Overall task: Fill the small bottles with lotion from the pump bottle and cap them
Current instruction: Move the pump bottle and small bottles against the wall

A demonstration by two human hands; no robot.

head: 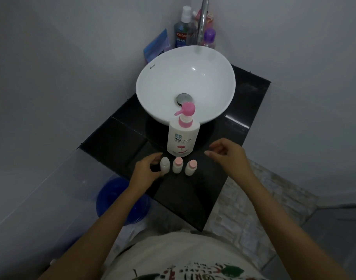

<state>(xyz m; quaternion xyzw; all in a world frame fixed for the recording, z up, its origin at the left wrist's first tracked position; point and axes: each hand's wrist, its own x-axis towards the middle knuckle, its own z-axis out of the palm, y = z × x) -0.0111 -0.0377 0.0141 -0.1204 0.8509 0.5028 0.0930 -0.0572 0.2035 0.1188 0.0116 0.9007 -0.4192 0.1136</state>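
A white pump bottle [183,138] with a pink pump head stands on the black counter [116,142], just in front of the sink. Three small white bottles stand in a row before it. The left small bottle [165,165] shows a pale top with no pink cap. Pink caps sit on the middle small bottle [177,165] and the right small bottle [190,168]. My left hand [146,170] curls around the left small bottle, thumb and fingertips touching it. My right hand [227,156] hovers right of the pump bottle, its fingers loosely apart with nothing visible in them.
A white bowl sink [152,81] with a chrome tap [202,23] fills the back of the counter. Mouthwash [181,35], a purple bottle [209,38] and a blue pouch [157,45] stand behind it. A blue bucket [112,197] sits on the floor at the left.
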